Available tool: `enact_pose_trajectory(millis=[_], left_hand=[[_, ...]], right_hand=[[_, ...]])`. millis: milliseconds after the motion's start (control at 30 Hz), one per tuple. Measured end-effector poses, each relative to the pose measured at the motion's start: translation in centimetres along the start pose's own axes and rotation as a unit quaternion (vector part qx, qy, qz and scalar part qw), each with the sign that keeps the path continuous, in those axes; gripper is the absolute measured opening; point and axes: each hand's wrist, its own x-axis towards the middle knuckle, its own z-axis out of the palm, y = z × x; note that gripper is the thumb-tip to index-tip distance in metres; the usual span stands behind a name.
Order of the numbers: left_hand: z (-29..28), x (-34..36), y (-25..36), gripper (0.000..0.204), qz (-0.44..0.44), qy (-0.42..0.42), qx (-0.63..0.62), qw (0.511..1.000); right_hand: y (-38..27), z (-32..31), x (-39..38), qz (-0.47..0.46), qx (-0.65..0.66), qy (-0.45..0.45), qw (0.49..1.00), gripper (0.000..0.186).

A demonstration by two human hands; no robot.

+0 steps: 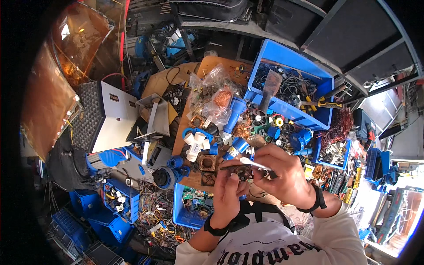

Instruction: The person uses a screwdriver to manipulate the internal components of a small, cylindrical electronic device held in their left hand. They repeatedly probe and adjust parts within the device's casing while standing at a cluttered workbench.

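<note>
Left hand (227, 192) pinching small round dark part (243, 173) at five o'clock from view centre, right hand (285, 173) gripping slim pale tool (256, 164) — looks like mid-work on it, next move probably needs steady bracing.

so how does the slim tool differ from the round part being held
The slim tool looks pale and bright, while the round part is dark. The slim tool is long and narrow; the round part is more compact. The right hand holds the slim tool, whereas the left hand holds the round part. Both are close together in front of the person; whether they touch is unclear.
</note>
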Motion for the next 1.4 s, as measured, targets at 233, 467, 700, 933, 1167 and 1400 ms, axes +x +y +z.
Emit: enact_pose_trajectory(millis=[233,467,700,933,1167,1400], left_hand=[[-0.1,-0.2,0.3,0.026,-0.018,0.007,0.035,0.999],[-1.3,0.1,1.1,0.026,-0.037,-0.022,0.079,0.996],[-2.4,0.3,0.9,0.031,-0.06,0.005,0.021,0.998],[-5.4,-0.5,1.2,0.029,-0.075,0.114,-0.043,0.99],[-10.9,-2.3,0.6,0.024,-0.061,0.214,-0.06,0.973],[-14.6,-3.6,-0.6,0.029,-0.049,0.303,-0.067,0.949]], right_hand=[[0.3,-0.3,0.2,-0.02,0.019,-0.013,1.0,0.019],[0.7,-0.4,0.5,-0.015,-0.016,-0.013,1.0,0.02],[1.2,-1.1,1.9,0.089,0.081,-0.034,0.992,0.011],[7.0,1.9,4.6,0.255,0.191,-0.033,0.947,0.006],[13.6,6.4,10.6,0.316,0.123,-0.075,0.938,0.016],[20.6,10.7,15.0,0.31,0.026,-0.094,0.946,0.021]])
